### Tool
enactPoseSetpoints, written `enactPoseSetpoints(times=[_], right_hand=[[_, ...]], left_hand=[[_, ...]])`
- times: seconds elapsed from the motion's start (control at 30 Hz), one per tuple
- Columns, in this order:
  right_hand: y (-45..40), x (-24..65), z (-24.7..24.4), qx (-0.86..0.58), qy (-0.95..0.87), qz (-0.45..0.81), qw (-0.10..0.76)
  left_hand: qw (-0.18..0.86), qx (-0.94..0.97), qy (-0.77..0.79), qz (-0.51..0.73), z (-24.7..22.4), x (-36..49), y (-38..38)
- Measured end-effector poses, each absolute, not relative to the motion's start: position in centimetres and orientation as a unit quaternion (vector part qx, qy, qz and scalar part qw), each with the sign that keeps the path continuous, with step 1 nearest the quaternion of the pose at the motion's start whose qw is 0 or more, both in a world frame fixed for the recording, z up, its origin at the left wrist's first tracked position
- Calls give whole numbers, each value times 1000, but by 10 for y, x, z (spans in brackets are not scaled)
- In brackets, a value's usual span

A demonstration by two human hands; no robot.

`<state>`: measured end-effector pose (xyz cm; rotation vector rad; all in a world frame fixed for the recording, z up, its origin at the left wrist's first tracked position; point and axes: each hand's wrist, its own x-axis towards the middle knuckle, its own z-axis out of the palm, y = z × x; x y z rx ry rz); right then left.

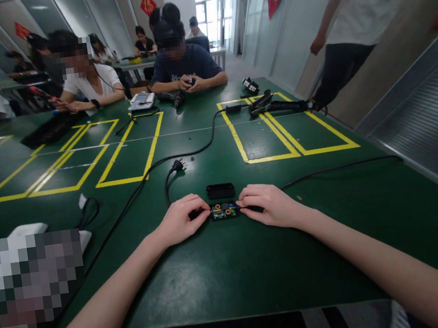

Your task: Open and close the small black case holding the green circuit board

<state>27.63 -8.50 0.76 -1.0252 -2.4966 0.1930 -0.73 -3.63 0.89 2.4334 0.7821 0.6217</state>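
An opened black power adapter lies on the green table in front of me, its circuit board with copper-coloured coils facing up. Just behind it rests the adapter's black cover, separate from the lower half. My left hand pinches the adapter's left end with thumb and fingertips. At the opposite end, my right hand has its fingertips closed on the right edge, by the cord. My fingers hide both ends of the adapter. A cord with a black plug comes out behind my left hand; another cord runs off to the right.
Yellow tape outlines mark the table. A long black cable crosses it to a black adapter near a dark long-handled device. A drill lies before a seated person. Another person stands at right.
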Motion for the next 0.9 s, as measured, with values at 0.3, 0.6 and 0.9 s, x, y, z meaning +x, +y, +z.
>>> enactPoseSetpoints(times=[0.3,0.6,0.9], right_hand=[[-83,276,2,-421,-847,110,305],[-75,270,-14,-544,-786,67,285],[-81,258,-6,-529,-676,324,397]], left_hand=[[226,878,327,267,8,-5,-37],[147,916,317,196,-2,-5,-34],[182,906,295,241,0,-5,-36]])
